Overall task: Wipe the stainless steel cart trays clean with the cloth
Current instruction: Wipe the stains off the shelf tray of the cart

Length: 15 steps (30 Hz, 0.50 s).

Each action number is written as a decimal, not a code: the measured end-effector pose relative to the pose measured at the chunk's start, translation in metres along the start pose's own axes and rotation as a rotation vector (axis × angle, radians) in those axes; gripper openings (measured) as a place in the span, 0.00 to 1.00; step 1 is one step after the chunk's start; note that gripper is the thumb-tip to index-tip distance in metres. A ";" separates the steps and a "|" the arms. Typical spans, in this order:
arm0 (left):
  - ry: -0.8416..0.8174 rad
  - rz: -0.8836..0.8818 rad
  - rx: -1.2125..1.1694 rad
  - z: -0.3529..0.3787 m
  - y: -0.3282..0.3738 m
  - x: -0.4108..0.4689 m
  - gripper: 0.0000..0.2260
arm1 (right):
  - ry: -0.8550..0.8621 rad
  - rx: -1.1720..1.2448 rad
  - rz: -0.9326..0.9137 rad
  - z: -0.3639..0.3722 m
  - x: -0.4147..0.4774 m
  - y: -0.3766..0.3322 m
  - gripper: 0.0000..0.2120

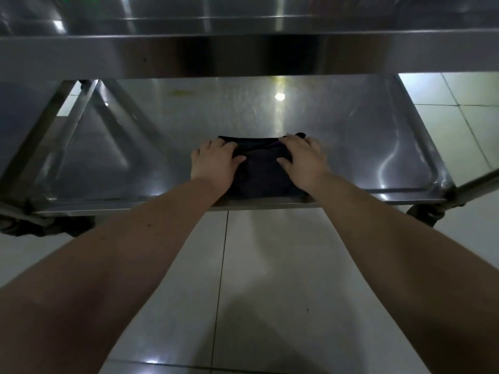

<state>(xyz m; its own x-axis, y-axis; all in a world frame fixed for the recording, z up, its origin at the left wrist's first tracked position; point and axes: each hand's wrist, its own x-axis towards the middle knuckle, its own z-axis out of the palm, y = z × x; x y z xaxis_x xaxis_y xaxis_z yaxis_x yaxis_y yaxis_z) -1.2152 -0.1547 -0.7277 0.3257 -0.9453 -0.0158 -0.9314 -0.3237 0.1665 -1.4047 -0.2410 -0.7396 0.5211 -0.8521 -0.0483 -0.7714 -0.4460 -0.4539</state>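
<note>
A dark folded cloth (260,171) lies on the lower stainless steel tray (351,147) of the cart, near the tray's front edge. My left hand (214,160) presses flat on the cloth's left side, and my right hand (303,157) presses on its right side. The fingers of both hands lie spread over the cloth's far edge. An upper steel tray (243,54) crosses the top of the view and hides the back of the lower one. A faint yellowish smear (179,91) shows on the lower tray at the far left of centre.
Cart legs and black caster wheels stand at the lower left (40,225) and lower right (426,213). A steel bar (478,183) slants off at the right. Pale floor tiles (270,279) lie below and to the right of the cart.
</note>
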 end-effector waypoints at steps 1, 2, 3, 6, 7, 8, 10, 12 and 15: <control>0.013 -0.017 -0.008 0.001 -0.004 0.002 0.18 | 0.009 -0.009 0.025 0.003 0.003 0.000 0.21; 0.026 -0.030 -0.010 0.002 -0.007 0.003 0.18 | 0.036 -0.007 0.039 0.006 0.003 0.000 0.20; 0.036 -0.032 -0.009 0.003 -0.011 0.003 0.17 | 0.075 0.004 0.042 0.009 0.002 0.001 0.19; 0.087 -0.006 -0.011 0.005 -0.019 -0.003 0.15 | 0.161 0.051 0.049 0.013 0.000 -0.001 0.15; 0.110 -0.001 -0.015 0.005 -0.020 -0.003 0.14 | 0.163 0.041 0.057 0.012 0.002 -0.002 0.15; 0.126 0.004 -0.018 0.003 -0.021 -0.001 0.14 | 0.150 0.002 0.062 0.011 0.005 -0.004 0.15; 0.148 0.007 -0.002 -0.002 -0.021 0.008 0.13 | 0.105 -0.113 0.053 0.007 0.013 -0.007 0.14; 0.179 0.008 0.065 -0.007 -0.022 0.023 0.13 | 0.124 -0.151 0.046 0.000 0.021 -0.010 0.11; 0.160 -0.017 0.101 -0.007 -0.023 0.040 0.14 | 0.163 -0.178 0.081 -0.008 0.037 -0.012 0.12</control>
<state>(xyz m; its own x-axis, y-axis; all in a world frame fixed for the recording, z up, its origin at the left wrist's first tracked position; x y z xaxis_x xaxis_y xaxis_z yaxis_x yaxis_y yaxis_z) -1.1800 -0.1847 -0.7256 0.3559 -0.9239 0.1405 -0.9344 -0.3497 0.0675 -1.3796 -0.2691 -0.7286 0.4004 -0.9134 0.0728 -0.8680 -0.4035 -0.2895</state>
